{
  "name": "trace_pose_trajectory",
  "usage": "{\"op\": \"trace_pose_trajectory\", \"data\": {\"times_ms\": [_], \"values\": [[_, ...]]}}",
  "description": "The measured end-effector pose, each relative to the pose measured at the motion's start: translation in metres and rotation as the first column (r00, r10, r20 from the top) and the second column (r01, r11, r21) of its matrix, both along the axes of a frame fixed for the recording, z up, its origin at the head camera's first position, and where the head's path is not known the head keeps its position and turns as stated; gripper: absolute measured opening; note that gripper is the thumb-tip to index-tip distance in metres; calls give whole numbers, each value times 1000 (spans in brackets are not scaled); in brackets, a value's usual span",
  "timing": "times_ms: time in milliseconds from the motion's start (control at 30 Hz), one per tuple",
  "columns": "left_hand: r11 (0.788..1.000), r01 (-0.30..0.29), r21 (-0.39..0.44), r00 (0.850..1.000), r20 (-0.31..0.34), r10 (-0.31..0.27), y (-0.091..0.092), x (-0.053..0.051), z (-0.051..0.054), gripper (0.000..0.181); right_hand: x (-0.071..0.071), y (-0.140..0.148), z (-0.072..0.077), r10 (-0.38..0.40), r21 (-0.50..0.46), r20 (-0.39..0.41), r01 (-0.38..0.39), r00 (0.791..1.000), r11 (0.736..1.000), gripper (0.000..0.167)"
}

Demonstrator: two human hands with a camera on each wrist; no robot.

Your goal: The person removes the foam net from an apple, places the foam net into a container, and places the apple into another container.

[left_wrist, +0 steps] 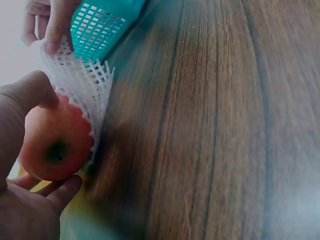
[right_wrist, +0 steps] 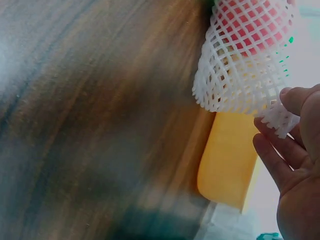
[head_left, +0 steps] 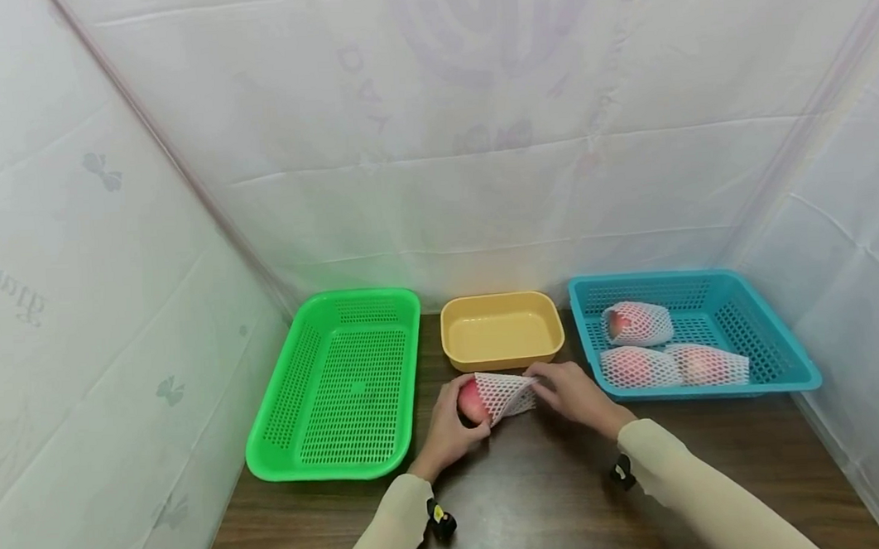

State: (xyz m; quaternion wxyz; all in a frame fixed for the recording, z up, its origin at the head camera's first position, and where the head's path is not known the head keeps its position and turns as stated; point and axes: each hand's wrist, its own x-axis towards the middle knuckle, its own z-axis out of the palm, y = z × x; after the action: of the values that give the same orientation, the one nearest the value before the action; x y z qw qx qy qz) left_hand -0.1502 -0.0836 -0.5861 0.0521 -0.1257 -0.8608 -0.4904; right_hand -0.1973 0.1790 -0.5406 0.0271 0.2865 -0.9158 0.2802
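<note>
A red apple (head_left: 472,403) is at the middle of the brown table (head_left: 525,485), just on the near side of a yellow tray (head_left: 502,336); whether it touches the wood I cannot tell. A white foam net (head_left: 501,394) covers its right part, while the left part, with the stem hollow, is bare. The left hand (head_left: 450,426) grasps the apple from the left, thumb on the near side and fingers on the far side. The right hand (head_left: 571,394) pinches the loose right end of the net between thumb and fingers, pulled narrow there.

To the left is a green basket (head_left: 356,387), its slotted bottom showing. To the right, a blue basket (head_left: 751,329) holds three netted apples: one (head_left: 639,324) at the far left, and two (head_left: 631,368) (head_left: 709,364) side by side along the near wall. White sheets (head_left: 436,208) with faint prints hang at the far, left and right sides.
</note>
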Motion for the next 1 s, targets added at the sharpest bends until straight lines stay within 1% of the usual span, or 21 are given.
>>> {"op": "trace_pose_trajectory", "data": {"times_ms": [133, 200, 333, 400, 467, 567, 667, 800, 900, 1000], "values": [[1000, -15, -2, 1000, 18, 16, -4, 2, 0, 82, -1, -1, 8, 5, 4, -15, -5, 1000, 1000, 11], [1000, -25, 5, 999, 30, 25, -6, 4, 0, 82, -2, -1, 12, 16, 12, -40, -15, 999, 1000, 12], [999, -45, 1, 999, 24, 45, -10, 6, -1, 80, -3, 0, 19, 39, 29, -102, -36, 994, 999, 14], [998, -56, 6, 998, 31, 55, -12, 7, -2, 79, -4, 1, 23, 51, 36, -131, -46, 990, 998, 14], [998, -64, 12, 997, 39, 63, -14, 8, -3, 78, -4, 1, 26, 60, 39, -144, -55, 988, 998, 15], [998, -60, 18, 997, 47, 59, -17, 8, -4, 77, -6, 1, 30, 69, 35, -143, -65, 987, 997, 16], [999, -44, -18, 999, -5, 44, -18, 8, -6, 79, -7, 1, 33, 77, 15, -163, -76, 984, 997, 18], [997, -46, -57, 997, -65, 42, -18, 9, -7, 83, -10, 1, 38, 76, -25, -226, -83, 971, 996, 18], [996, -66, -64, 995, -76, 61, -17, 10, -8, 84, -12, 0, 41, 61, -44, -242, -74, 968, 996, 16], [993, -92, -70, 993, -87, 86, -14, 11, -8, 84, -12, -2, 43, 51, -58, -228, -66, 972, 996, 15]]}}
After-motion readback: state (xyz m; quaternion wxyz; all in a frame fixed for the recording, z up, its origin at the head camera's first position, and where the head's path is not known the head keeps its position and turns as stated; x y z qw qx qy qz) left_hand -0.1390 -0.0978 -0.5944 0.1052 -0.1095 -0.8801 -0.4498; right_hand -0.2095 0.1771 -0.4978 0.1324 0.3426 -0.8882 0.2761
